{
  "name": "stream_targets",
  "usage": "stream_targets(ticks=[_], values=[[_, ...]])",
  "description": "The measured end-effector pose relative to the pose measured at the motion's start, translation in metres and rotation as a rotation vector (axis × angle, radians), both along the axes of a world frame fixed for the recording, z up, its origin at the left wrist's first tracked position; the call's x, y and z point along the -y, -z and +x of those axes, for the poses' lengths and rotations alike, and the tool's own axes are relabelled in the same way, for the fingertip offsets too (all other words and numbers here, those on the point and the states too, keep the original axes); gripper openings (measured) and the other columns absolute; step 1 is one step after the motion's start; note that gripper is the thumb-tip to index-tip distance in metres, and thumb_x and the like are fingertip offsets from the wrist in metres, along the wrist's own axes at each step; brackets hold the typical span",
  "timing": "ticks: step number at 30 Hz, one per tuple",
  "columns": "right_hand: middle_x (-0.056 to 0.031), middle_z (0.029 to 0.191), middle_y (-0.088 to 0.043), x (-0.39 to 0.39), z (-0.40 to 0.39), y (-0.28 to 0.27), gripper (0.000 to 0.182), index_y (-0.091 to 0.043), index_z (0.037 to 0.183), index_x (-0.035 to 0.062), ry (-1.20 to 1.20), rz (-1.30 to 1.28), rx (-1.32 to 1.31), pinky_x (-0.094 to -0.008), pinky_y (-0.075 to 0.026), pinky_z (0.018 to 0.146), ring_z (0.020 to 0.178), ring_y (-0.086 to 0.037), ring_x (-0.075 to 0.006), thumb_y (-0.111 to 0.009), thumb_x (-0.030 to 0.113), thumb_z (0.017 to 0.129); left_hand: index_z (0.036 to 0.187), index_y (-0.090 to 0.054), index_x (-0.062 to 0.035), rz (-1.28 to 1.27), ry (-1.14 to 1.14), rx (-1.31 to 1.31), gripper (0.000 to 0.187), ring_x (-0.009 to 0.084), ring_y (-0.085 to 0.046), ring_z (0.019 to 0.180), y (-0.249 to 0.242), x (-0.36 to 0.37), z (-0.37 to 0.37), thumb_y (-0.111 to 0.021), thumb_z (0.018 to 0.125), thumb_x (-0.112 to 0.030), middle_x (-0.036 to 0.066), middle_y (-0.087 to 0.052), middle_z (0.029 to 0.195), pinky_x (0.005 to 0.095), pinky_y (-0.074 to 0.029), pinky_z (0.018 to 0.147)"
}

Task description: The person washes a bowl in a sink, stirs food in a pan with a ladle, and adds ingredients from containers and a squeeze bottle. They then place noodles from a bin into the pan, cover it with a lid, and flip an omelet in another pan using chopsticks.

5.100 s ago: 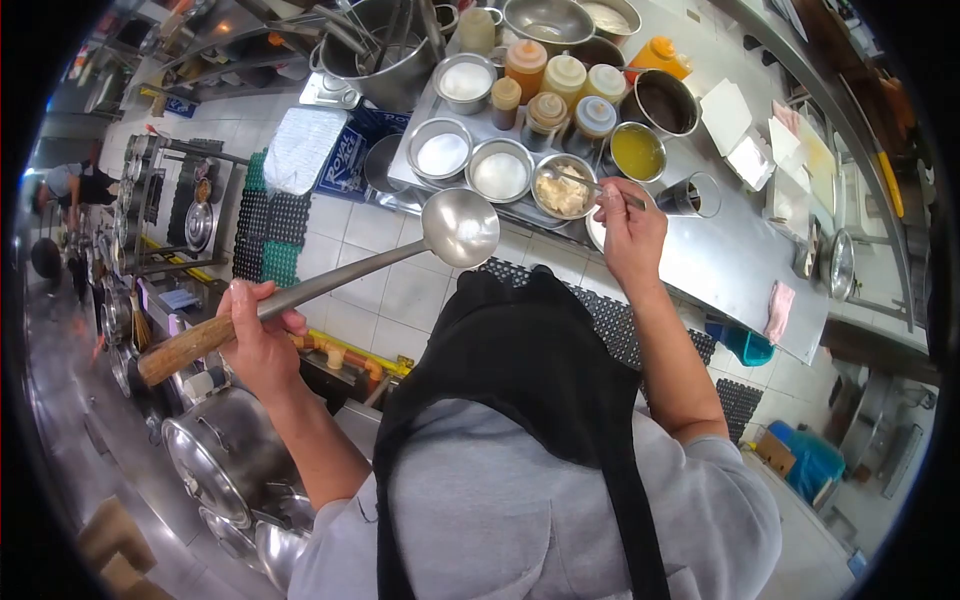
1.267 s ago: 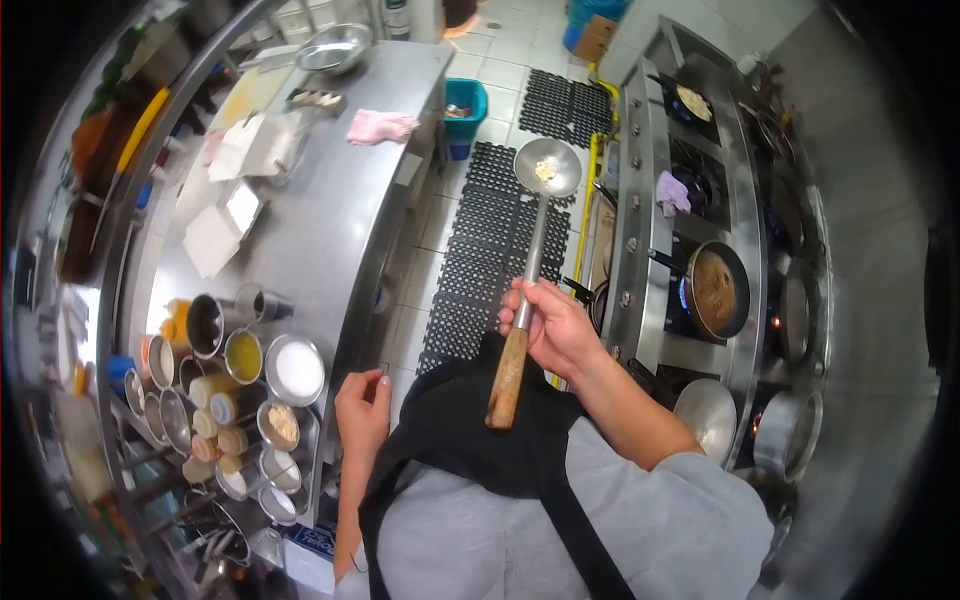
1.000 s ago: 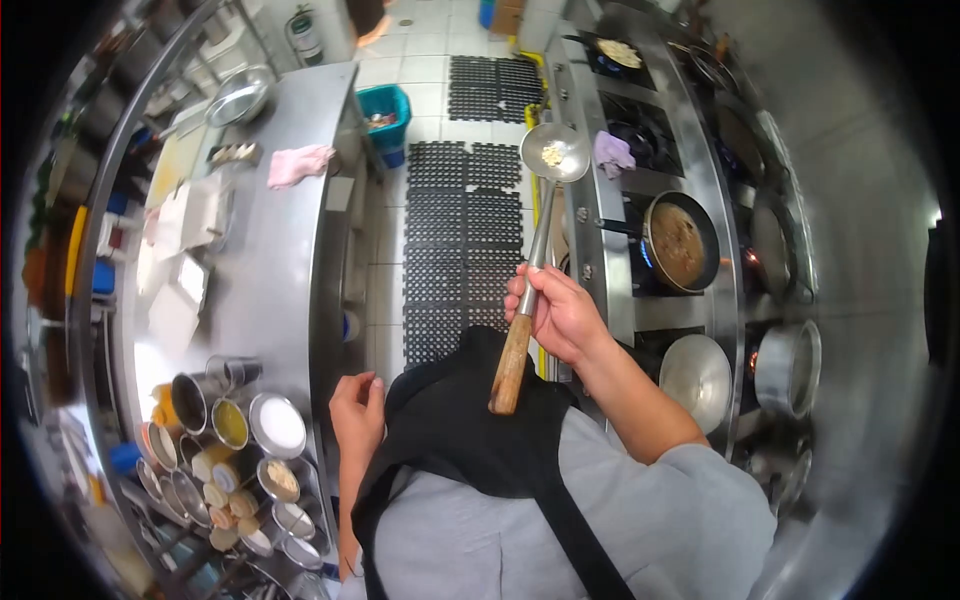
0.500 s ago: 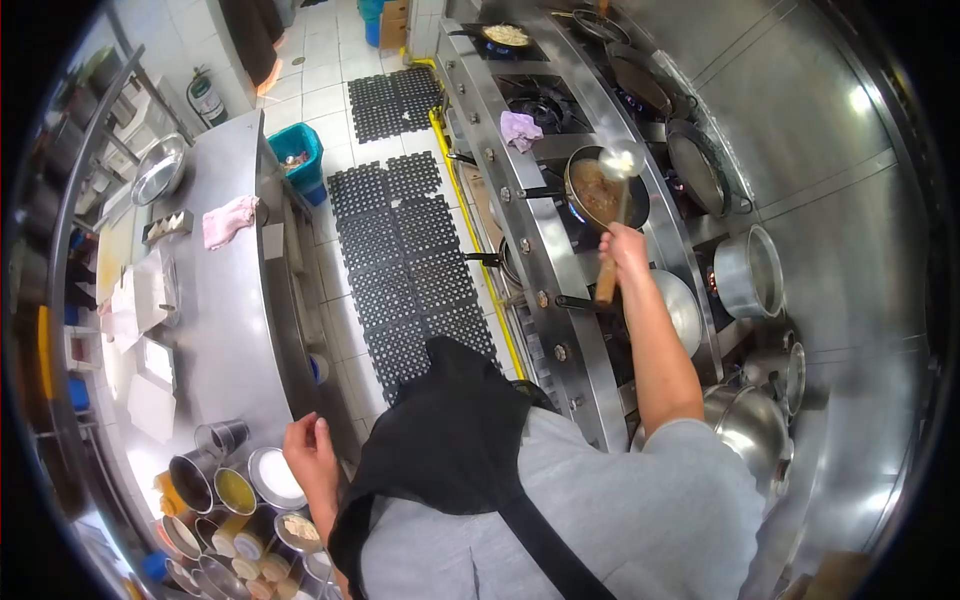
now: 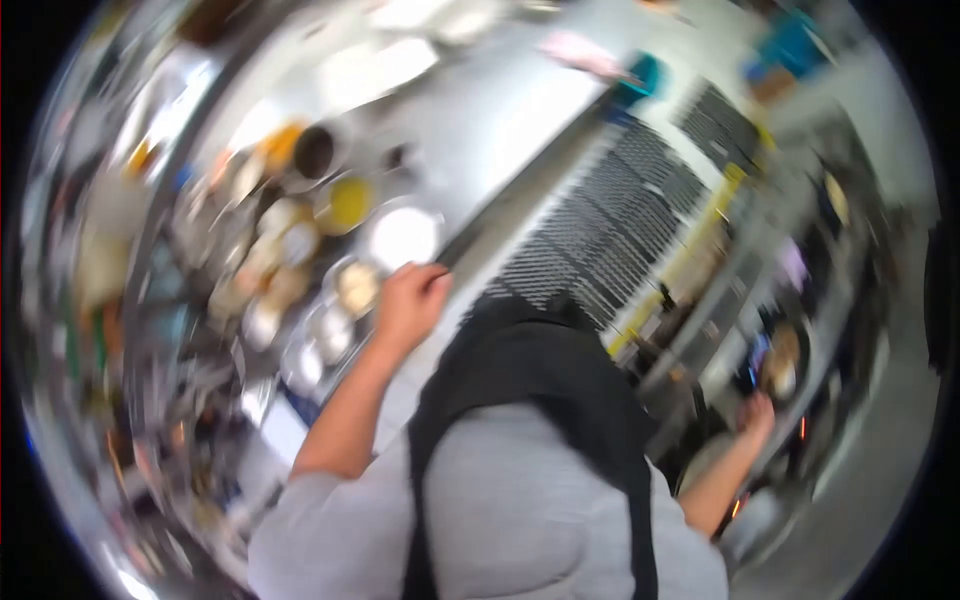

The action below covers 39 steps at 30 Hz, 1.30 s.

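The view is smeared by motion. My right hand (image 5: 757, 415) is closed beside the frying pan (image 5: 786, 348) on the stove. The ladle (image 5: 784, 381) shows only as a pale blur over the pan, and its handle cannot be made out in my fingers. Loosely bent, my left hand (image 5: 410, 308) holds nothing and hovers by the counter's edge. Near its fingertips are a round container with white contents (image 5: 404, 238) and a bowl of pale pieces (image 5: 357, 288).
Past the left hand stand a pot with yellow contents (image 5: 347, 204) and a dark pot (image 5: 315, 151). A pink cloth (image 5: 580, 54) lies farther along the steel counter (image 5: 500, 110). Black mats (image 5: 610, 215) cover the floor; a yellow pipe (image 5: 690, 250) runs along the stove.
The view has swung left toward the counter. My left hand has lifted and moved forward near the containers. My right hand stays by the pan, now at the view's right side.
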State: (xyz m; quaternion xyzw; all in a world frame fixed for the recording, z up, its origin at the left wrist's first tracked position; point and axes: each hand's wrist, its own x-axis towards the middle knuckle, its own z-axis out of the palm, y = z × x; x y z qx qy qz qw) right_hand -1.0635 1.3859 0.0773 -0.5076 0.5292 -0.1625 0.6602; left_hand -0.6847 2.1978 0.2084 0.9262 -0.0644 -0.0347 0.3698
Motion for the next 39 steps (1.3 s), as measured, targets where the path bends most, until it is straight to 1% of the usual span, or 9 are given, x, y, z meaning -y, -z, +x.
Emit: stream_targets(ticks=[4, 15, 20, 23, 26, 28, 31, 33, 39], values=[[0.0008, 0.085, -0.054, -0.025, 0.015, -0.035, 0.041, -0.063, 0.131, -0.0185, -0.188, -0.297, 0.363, -0.0193, -0.048, 0.068, 0.079, -0.055, -0.0076, -0.07, 0.011, 0.103, 0.098, -0.077, 0.0011, -0.175, -0.327, 0.108, 0.015, 0.0267, -0.07, 0.074, -0.009, -0.049, -0.025, -0.076, 0.098, -0.014, 0.014, -0.071, 0.089, 0.0379, -0.057, 0.069], [0.0004, 0.093, -0.06, -0.224, 0.034, -0.181, 0.026, -0.065, 0.112, 0.0025, -0.176, -0.501, -0.234, -0.0217, -0.048, 0.077, 0.087, -0.059, -0.0082, -0.065, 0.028, 0.106, 0.14, -0.066, 0.0035, 0.113, -0.76, 0.264, 0.057, 0.0284, -0.071, 0.097, -0.019, -0.197, -0.005, -0.084, 0.09, -0.019, 0.019, -0.071, 0.121, 0.042, -0.057, 0.089], [0.0003, 0.097, -0.062, -0.199, 0.038, -0.155, 0.025, -0.066, 0.104, 0.0121, -0.302, -0.307, -0.264, -0.0228, -0.048, 0.081, 0.09, -0.061, -0.0085, -0.062, 0.036, 0.107, 0.138, -0.067, 0.0037, 0.255, -0.733, 0.273, 0.059, 0.0408, -0.068, 0.122, -0.01, -0.194, 0.013, -0.085, 0.088, -0.021, 0.023, -0.069, 0.129, 0.0512, -0.054, 0.104], [-0.0001, 0.069, -0.061, -0.049, 0.035, -0.023, 0.023, -0.06, 0.081, 0.014, 0.267, -0.217, -0.42, -0.0255, -0.047, 0.045, 0.055, -0.058, -0.0113, -0.063, 0.025, 0.102, 0.133, -0.068, 0.0032, 0.354, -0.704, 0.284, 0.055, 0.0426, -0.067, 0.121, -0.011, -0.201, 0.006, -0.085, 0.088, -0.023, 0.023, -0.069, 0.129, 0.0516, -0.054, 0.104], [0.0082, 0.068, -0.062, -0.024, 0.041, -0.017, 0.029, -0.061, 0.083, 0.0213, 0.058, 0.209, 0.0, -0.023, -0.051, 0.048, 0.056, -0.061, -0.0088, -0.064, 0.035, 0.108, 0.133, -0.069, -0.0005, 0.533, -0.658, 0.255, 0.055, 0.0432, -0.066, 0.12, -0.004, -0.217, -0.002, -0.084, 0.088, -0.027, 0.022, -0.068, 0.126, 0.0519, -0.054, 0.102], [0.0018, 0.075, -0.06, -0.06, 0.062, -0.034, 0.014, -0.071, 0.1, 0.0098, 0.295, -0.084, 0.24, -0.0251, -0.054, 0.055, 0.059, -0.059, -0.0115, -0.065, 0.02, 0.107, 0.13, -0.07, -0.0037, 0.676, -0.479, 0.416, 0.054, 0.0449, -0.066, 0.118, 0.006, -0.221, 0.009, -0.086, 0.086, -0.033, 0.021, -0.07, 0.122, 0.0564, -0.05, 0.1], [-0.0014, 0.077, -0.056, 0.036, 0.018, -0.001, 0.025, -0.068, 0.12, 0.0, 0.144, 0.845, 1.124, -0.0275, -0.051, 0.061, 0.068, -0.06, -0.0139, -0.05, 0.014, 0.112, 0.141, -0.071, -0.0078, 0.87, -0.455, 0.138, 0.084, 0.0436, -0.07, 0.113, -0.008, -0.196, 0.041, -0.088, 0.079, -0.063, 0.02, -0.078, 0.12, 0.0619, -0.047, 0.1], [-0.0052, 0.078, -0.065, -0.012, 0.034, -0.052, 0.021, -0.065, 0.096, 0.0042, 0.068, -0.023, 0.501, -0.0301, -0.055, 0.065, 0.071, -0.066, -0.0174, -0.062, 0.021, 0.108, 0.141, -0.07, -0.0075, 1.008, -0.409, 0.155, 0.091, 0.0432, -0.076, 0.102, -0.002, -0.191, 0.052, -0.082, 0.082, -0.075, 0.019, -0.081, 0.115, 0.0593, -0.053, 0.092], [-0.0013, 0.068, -0.063, -0.089, 0.051, -0.148, 0.029, -0.065, 0.082, 0.0079, 0.154, -0.091, -0.319, -0.0323, -0.052, 0.051, 0.051, -0.057, -0.0154, -0.058, 0.024, 0.106, 0.15, -0.051, -0.0075, 0.914, -0.453, -0.027, 0.088, 0.0456, -0.075, 0.114, 0.009, -0.209, 0.072, -0.086, 0.087, -0.058, 0.02, -0.079, 0.124, 0.0592, -0.053, 0.098]])
